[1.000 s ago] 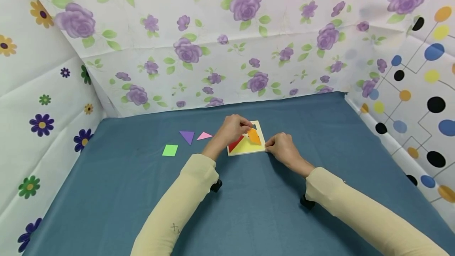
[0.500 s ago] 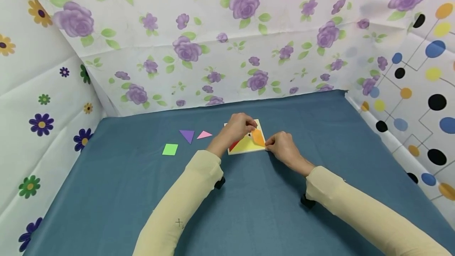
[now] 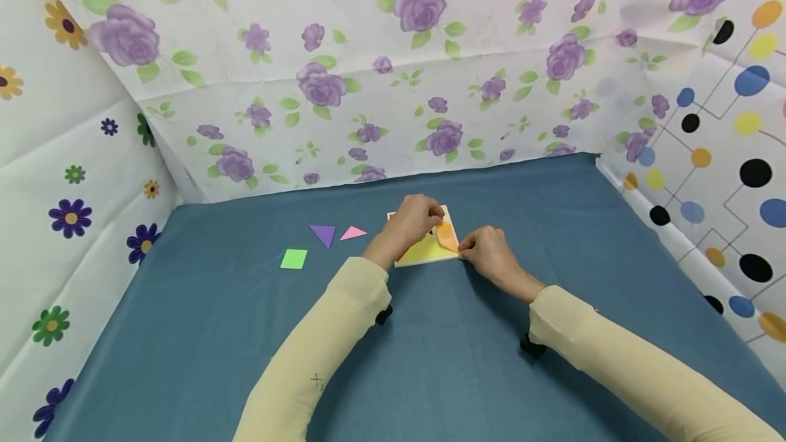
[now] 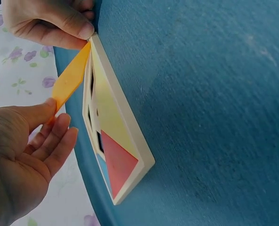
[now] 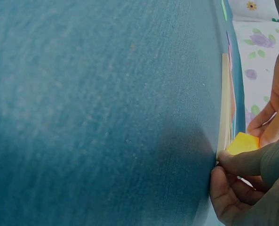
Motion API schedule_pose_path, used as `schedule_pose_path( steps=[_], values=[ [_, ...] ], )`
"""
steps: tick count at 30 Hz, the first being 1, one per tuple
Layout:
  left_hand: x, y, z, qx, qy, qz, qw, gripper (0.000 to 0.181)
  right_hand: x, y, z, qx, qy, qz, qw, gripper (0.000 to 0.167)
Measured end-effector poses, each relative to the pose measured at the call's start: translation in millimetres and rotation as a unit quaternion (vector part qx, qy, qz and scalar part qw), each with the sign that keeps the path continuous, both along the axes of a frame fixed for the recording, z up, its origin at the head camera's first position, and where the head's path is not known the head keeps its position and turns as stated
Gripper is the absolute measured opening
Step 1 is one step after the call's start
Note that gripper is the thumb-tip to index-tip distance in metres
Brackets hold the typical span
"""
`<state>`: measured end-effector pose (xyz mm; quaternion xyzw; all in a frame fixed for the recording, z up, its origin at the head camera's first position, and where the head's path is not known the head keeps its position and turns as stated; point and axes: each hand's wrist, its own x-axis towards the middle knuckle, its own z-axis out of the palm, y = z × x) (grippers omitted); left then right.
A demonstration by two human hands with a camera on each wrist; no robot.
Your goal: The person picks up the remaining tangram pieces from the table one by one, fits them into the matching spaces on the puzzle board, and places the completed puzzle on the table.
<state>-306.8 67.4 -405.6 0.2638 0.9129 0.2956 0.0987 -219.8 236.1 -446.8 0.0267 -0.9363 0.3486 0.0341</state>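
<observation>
Left hand (image 3: 411, 218), loosely curled: pinched an orange piece (image 4: 70, 77), tilted over the wooden tray (image 4: 120, 99). Right hand (image 3: 489, 251), curled: gripped the tray's corner. Change: piece had shifted toward that corner (probably lining up, not yet seated).

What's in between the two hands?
The orange piece stretches from the left hand to beside the right hand, as the left wrist view shows.
</observation>
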Motion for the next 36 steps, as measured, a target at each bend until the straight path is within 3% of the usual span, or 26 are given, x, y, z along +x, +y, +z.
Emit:
schedule_pose_path(
  steps=[5,10,24,36],
  values=[
    [0.1,4.6,-1.4,-0.021,0.004,0.002,0.9998,0.024,0.0,0.1,-0.6,-0.002,0.014,0.003,0.9999,0.006],
    [2.4,8.1,-4.4,-0.050,0.037,-0.006,0.9980,0.024,0.1,1.5,-1.1,0.002,0.028,0.006,0.9996,0.005],
    [2.7,12.1,-14.6,-0.107,0.087,-0.010,0.9905,0.031,0.8,2.5,-1.7,-0.006,0.024,0.012,0.9996,0.006],
    [4.5,15.3,-23.0,-0.103,0.089,-0.015,0.9906,0.034,0.5,2.1,-2.9,0.000,0.022,0.005,0.9997,0.005]
  ],
)
